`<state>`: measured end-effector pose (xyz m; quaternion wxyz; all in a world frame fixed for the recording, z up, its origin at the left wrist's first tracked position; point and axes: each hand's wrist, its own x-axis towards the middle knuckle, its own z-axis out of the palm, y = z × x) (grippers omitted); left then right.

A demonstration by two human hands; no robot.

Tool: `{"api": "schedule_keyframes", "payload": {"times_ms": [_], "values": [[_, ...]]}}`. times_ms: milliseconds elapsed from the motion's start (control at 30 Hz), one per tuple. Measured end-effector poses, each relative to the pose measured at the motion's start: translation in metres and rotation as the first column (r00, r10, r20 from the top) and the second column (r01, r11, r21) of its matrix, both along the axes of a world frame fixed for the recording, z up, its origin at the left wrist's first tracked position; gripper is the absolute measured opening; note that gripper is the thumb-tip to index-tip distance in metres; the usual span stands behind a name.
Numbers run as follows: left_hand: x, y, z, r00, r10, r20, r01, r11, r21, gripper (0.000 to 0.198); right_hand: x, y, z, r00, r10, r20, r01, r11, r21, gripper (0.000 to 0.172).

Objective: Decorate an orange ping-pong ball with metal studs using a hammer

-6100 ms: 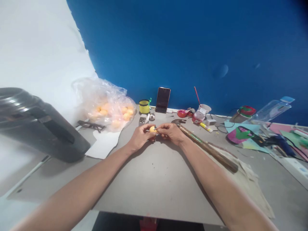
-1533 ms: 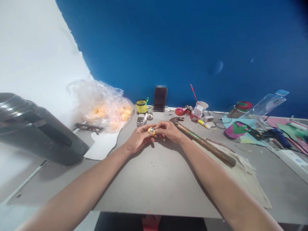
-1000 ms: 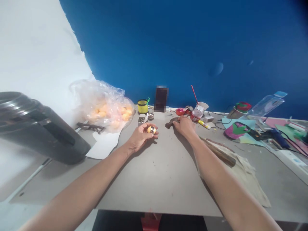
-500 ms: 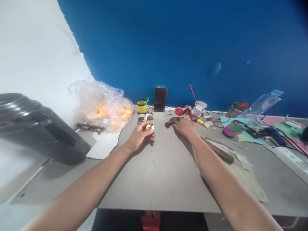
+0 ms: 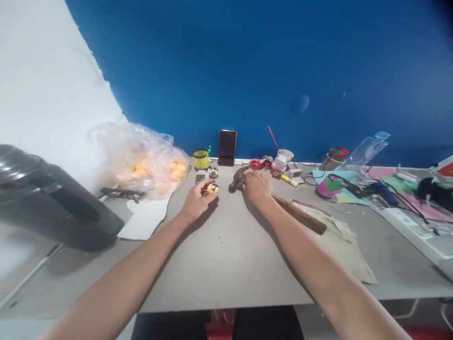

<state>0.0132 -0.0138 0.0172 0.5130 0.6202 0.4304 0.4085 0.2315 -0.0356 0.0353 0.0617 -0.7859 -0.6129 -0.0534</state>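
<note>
My left hand (image 5: 196, 202) pinches a small orange ball (image 5: 213, 188), like a table tennis ball, with dark and shiny bits on its upper side. To its right, my right hand (image 5: 257, 188) is closed round a claw hammer close to its head. The rusty brown hammer head (image 5: 239, 179) shows left of the fingers, and the wooden handle (image 5: 304, 217) runs out beneath my forearm. Just behind the ball are a small square tray of shiny bits (image 5: 200, 178) and a small round shiny piece (image 5: 213, 173).
A clear bag of orange balls (image 5: 141, 165), glasses (image 5: 122, 193) and a large dark flask (image 5: 60, 203) are at left. Against the blue wall leans a phone (image 5: 227, 148). A beige cloth (image 5: 348, 250), glue stick (image 5: 288, 180), paint cup (image 5: 285, 155) and power strip (image 5: 414, 231) lie right.
The hammer has been drawn left over the table, more of its head and handle now showing. My left hand still holds the ball, now turned a little. The view has shifted rightward.
</note>
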Motion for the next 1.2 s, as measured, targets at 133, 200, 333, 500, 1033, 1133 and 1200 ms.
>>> {"api": "schedule_keyframes", "payload": {"times_ms": [133,200,333,500,1033,1133,1200], "values": [[0.000,0.001,-0.002,0.998,0.022,-0.063,-0.018,0.998,0.066,0.046,-0.007,-0.001,0.001,0.999,-0.018,-0.035,0.016,0.998,-0.061,0.034],[0.000,0.002,-0.004,0.997,0.021,-0.068,-0.018,0.999,0.050,0.047,-0.010,-0.002,0.002,0.999,-0.003,-0.042,0.001,0.999,-0.054,0.033],[0.000,0.003,-0.006,0.999,-0.024,-0.026,0.024,1.000,-0.019,0.054,-0.015,-0.003,0.001,0.998,0.057,-0.040,-0.058,0.998,-0.028,0.034],[0.000,0.005,-0.009,0.999,0.022,-0.046,-0.021,1.000,0.020,0.050,-0.021,-0.005,-0.003,0.995,0.101,-0.026,-0.101,0.995,-0.006,0.036],[-0.004,0.009,-0.016,0.990,0.021,-0.138,0.000,0.988,0.152,0.033,-0.033,-0.012,0.008,0.985,0.162,-0.052,-0.166,0.981,-0.103,0.030],[-0.005,0.012,-0.014,0.980,0.018,-0.199,0.015,0.986,0.165,0.038,-0.033,-0.012,0.007,0.987,0.154,-0.056,-0.159,0.982,-0.099,0.031],[-0.005,0.013,-0.013,0.976,0.022,-0.216,0.013,0.987,0.159,0.041,-0.032,-0.012,0.007,0.987,0.152,-0.058,-0.157,0.983,-0.096,0.032]]}}
